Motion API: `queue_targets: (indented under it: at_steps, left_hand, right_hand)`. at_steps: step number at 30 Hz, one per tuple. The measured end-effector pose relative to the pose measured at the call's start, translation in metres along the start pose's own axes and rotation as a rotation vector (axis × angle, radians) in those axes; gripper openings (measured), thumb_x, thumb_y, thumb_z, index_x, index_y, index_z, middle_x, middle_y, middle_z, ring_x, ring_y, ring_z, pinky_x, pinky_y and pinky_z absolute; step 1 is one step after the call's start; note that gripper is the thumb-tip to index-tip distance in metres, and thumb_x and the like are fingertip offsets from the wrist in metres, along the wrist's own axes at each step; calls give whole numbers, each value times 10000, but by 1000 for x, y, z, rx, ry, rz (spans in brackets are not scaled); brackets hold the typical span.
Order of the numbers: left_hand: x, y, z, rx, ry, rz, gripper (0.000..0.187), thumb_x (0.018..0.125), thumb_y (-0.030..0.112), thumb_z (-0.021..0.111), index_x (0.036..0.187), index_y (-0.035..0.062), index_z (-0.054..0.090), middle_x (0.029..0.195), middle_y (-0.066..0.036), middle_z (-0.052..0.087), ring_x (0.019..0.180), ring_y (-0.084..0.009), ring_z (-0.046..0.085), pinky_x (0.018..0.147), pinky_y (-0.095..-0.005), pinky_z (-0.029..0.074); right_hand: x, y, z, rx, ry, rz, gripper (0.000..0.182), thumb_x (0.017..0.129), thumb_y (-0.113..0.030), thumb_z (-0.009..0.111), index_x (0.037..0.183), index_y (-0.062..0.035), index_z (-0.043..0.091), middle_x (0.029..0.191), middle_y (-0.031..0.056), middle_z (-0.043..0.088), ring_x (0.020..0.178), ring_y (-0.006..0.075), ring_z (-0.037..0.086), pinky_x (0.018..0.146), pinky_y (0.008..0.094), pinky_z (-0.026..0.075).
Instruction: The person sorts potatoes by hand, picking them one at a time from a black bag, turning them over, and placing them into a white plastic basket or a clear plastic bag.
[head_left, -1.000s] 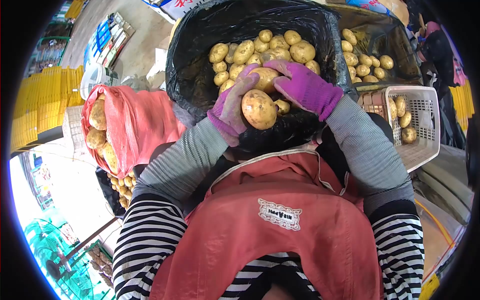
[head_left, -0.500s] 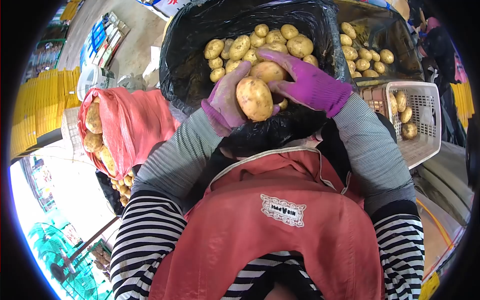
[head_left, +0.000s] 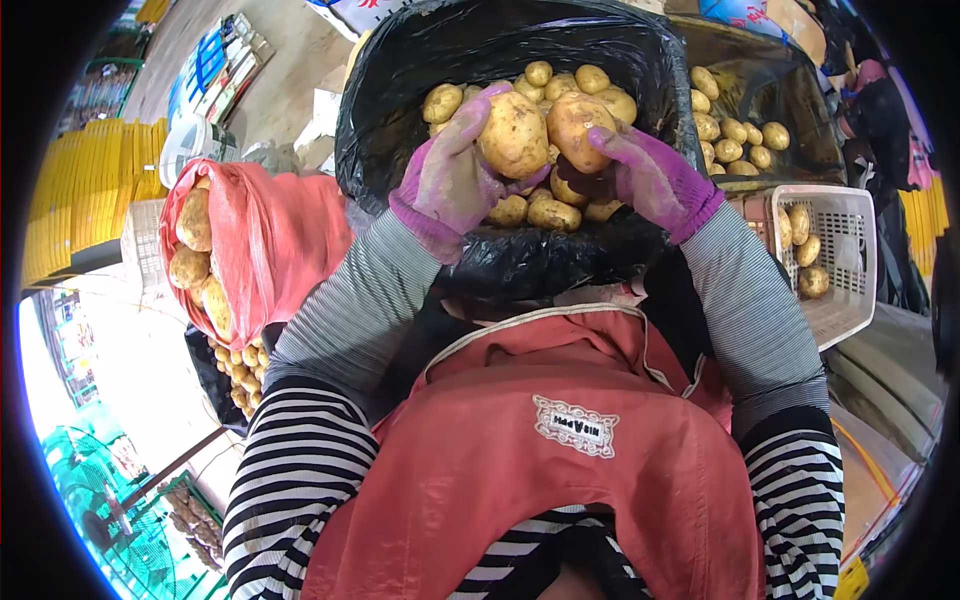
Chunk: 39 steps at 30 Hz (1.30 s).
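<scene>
My left hand (head_left: 445, 185), in a dirty purple glove, is closed around a large round potato (head_left: 514, 136). Beside it, a second potato (head_left: 580, 130) is gripped by my right hand (head_left: 655, 178), gloved the same way. The two potatoes are close together, above a container lined with black plastic (head_left: 400, 90). Several more potatoes (head_left: 553, 214) lie in that container, below and behind my hands. Parts of the pile are hidden by the gloves and the held potatoes.
On the left stands a red mesh sack (head_left: 285, 240) with large potatoes at its mouth. To the right is a white plastic crate (head_left: 850, 270) holding a few potatoes. Behind it, another black-lined container (head_left: 800, 110) holds several. A white bucket (head_left: 190, 145) stands at the far left.
My hands have moved apart and slightly away from my body. The left-hand potato has risen and turned, and the right-hand one now shows more fully beside it.
</scene>
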<state>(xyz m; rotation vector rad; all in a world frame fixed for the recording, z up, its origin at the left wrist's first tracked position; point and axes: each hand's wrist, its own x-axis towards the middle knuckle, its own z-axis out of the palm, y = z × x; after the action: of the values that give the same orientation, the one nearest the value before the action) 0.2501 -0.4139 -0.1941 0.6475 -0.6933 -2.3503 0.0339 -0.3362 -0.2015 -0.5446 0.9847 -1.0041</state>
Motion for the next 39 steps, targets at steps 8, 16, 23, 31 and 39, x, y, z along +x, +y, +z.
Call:
queue_targets:
  at_steps: [8,16,23,31,39]
  left_hand:
    - [-2,-6,6,173,21,-46,545,959,167,442,1474,52,304,1463,-107,387,1272,-257,472,1049,-433,419]
    - [2,-14,8,426,-38,46,649,946,134,516,1518,99,210,1475,-94,354,1278,-208,452,998,-348,444]
    - [0,-7,28,726,108,15,545,969,200,527,1459,63,331,1325,-134,468,1085,-195,553,893,-301,478]
    - [12,-11,1,704,82,1,414,1002,251,495,1319,-14,467,1094,-119,567,895,-164,593,832,-292,507]
    - [45,-12,-60,480,266,10,402,986,234,518,1325,22,474,1120,-111,574,932,-188,595,866,-343,511]
  right_hand:
    - [5,-1,-9,478,-137,-157,624,897,-209,597,1417,28,345,1394,203,450,1308,351,445,1138,520,320]
    - [4,-1,-13,527,-173,-168,531,958,-251,506,1405,7,380,1399,170,460,1308,326,451,1112,544,349]
    - [-2,-7,-3,562,-91,-145,598,982,-446,376,1411,-30,391,1412,194,447,1336,359,417,1068,584,378]
    - [-16,-10,-15,695,-174,-216,609,960,-489,434,1394,-63,401,1427,216,408,1306,445,421,994,704,369]
    - [-39,-49,-114,658,605,-607,669,975,-473,405,1434,-3,281,1514,264,219,1402,464,246,1080,668,302]
